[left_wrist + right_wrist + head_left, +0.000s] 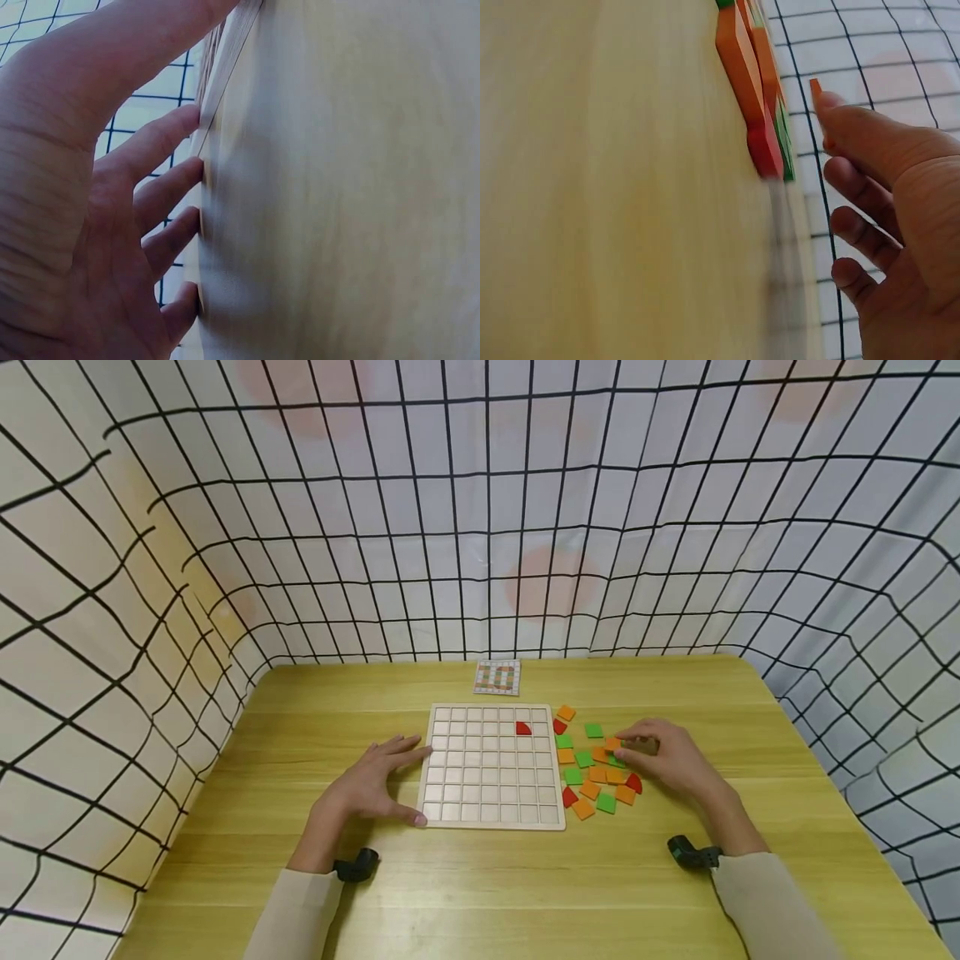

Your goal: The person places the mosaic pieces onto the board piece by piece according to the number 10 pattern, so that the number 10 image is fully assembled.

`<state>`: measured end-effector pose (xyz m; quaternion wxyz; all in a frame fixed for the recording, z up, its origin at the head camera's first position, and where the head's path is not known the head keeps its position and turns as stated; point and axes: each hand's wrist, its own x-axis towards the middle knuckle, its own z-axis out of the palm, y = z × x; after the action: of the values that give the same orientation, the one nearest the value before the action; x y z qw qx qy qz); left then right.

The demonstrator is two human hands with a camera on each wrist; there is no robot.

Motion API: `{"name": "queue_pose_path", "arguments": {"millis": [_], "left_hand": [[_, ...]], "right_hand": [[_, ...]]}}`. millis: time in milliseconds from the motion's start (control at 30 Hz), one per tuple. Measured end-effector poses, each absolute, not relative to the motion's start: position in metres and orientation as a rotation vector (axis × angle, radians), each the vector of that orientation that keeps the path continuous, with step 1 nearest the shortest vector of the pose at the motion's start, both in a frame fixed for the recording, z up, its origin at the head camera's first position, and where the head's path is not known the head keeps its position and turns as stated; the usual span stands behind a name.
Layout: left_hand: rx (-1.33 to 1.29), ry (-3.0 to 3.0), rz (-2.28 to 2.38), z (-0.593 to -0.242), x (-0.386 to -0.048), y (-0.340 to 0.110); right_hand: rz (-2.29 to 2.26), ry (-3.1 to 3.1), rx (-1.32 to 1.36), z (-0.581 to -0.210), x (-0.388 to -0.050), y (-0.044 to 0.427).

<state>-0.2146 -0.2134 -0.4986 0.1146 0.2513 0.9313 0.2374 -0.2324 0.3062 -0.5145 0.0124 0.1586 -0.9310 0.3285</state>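
A square wooden grid board lies on the table in the head view, with a red quarter-circle tile in one cell near its upper right. My left hand is spread at the board's left edge, its thumb and a fingertip touching the rim. Above the loose tiles, my right hand pinches an orange square tile between thumb and finger. In the right wrist view this tile is raised off the table, while its other fingers are loosely bent. Beneath it lie several orange, green and red tiles.
A small patterned card lies behind the board. The wooden table extends around everything, and a white curtain with a black grid encloses its back and sides. Each wrist wears a black camera.
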Motion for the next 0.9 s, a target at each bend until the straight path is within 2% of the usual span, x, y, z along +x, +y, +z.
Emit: {"name": "queue_pose_path", "arguments": {"millis": [600, 900], "left_hand": [[0.744, 2.734, 0.713, -0.501, -0.215, -0.214], [0.734, 2.733, 0.718, -0.498, -0.215, -0.212]], "right_hand": [[1.17, -2.806, 0.649, -0.502, -0.265, 0.202], [1.232, -2.791, 0.629, -0.513, -0.281, 0.166]]}}
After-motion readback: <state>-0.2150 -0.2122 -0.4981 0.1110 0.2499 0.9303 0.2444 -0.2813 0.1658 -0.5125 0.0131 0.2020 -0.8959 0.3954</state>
